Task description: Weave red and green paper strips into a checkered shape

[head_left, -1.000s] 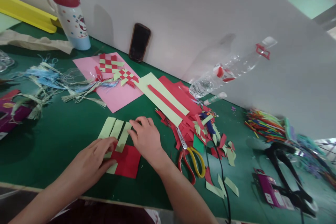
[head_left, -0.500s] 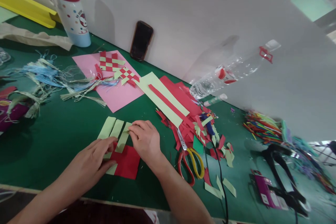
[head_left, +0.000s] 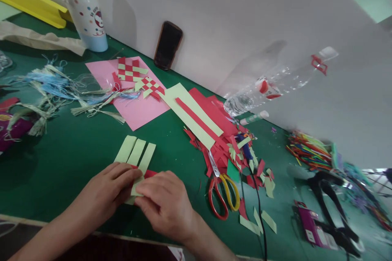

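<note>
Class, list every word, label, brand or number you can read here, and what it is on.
"SO CUTE", probably: curved lettering on the flask, blurred.
Plastic bottle: label print too blurred to read.
Right-hand purple box: print too small.
Left-hand purple packet: nothing legible.

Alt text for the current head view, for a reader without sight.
A person's left hand and right hand handle pale green strips and red paper on a green table. To their right lie scissors near red and green scraps.

Left hand [head_left: 105,189] and right hand [head_left: 167,204] cover most of the red paper [head_left: 150,173], plus the flask's [head_left: 85,18] top gets chopped off, lol.
</note>
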Demonstrator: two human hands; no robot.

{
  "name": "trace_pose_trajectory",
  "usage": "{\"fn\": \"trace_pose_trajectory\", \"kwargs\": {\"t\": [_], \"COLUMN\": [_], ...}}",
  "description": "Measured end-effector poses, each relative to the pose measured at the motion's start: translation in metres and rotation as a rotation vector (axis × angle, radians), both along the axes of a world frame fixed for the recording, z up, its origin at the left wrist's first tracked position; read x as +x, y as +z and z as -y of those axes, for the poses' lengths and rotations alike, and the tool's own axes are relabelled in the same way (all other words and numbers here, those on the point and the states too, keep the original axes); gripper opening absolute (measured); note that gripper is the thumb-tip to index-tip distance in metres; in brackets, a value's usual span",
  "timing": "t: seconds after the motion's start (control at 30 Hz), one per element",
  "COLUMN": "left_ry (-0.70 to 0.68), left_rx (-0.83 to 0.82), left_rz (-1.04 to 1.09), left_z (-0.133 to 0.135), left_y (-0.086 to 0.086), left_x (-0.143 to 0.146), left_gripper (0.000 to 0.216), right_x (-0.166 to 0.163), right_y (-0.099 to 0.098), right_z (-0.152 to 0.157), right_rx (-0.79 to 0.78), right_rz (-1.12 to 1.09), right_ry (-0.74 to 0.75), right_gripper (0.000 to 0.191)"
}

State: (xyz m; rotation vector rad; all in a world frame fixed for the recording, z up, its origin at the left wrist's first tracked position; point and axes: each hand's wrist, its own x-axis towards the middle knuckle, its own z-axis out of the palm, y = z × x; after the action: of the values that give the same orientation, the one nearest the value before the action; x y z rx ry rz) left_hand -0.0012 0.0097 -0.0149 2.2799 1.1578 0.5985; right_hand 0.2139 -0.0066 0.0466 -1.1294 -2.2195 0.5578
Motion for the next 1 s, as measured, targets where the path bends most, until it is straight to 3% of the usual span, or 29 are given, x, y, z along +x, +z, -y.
{"fn": "trace_pose_trajectory", "kwargs": {"t": [0.13, 0.3, 0.47, 0.63, 1.0], "left_ry": [-0.006, -0.032, -0.055, -0.049, -0.016], "left_rx": [-0.009, -0.023, -0.017, 0.027, 0.111], "left_rz": [0.001, -0.032, -0.023, -0.045, -0.048], "left_z": [0.002, 0.004, 0.004, 0.002, 0.0], "left_y": [0.0, -0.003, -0.005, -0.003, 0.001], "left_x": [-0.001, -0.006, -0.008, -0.005, -0.002], "left_gripper": [0.044, 0.056, 0.058, 0.038, 0.028], "right_x": [0.01, 0.023, 0.022, 0.019, 0.013], "right_y": [-0.003, -0.021, -0.025, -0.015, -0.014], "right_z": [0.003, -0.001, -0.007, -0.01, -0.006], "right_rx": [-0.022, -0.033, -0.117, -0.223, -0.308], "right_rz": [-0.069, 0.154, 0.252, 0.341, 0.265], "right_ry": [-0.081, -0.299, -0.283, -0.27, -0.293], "right_gripper": [0.025, 0.02, 0.026, 0.019, 0.013]}}
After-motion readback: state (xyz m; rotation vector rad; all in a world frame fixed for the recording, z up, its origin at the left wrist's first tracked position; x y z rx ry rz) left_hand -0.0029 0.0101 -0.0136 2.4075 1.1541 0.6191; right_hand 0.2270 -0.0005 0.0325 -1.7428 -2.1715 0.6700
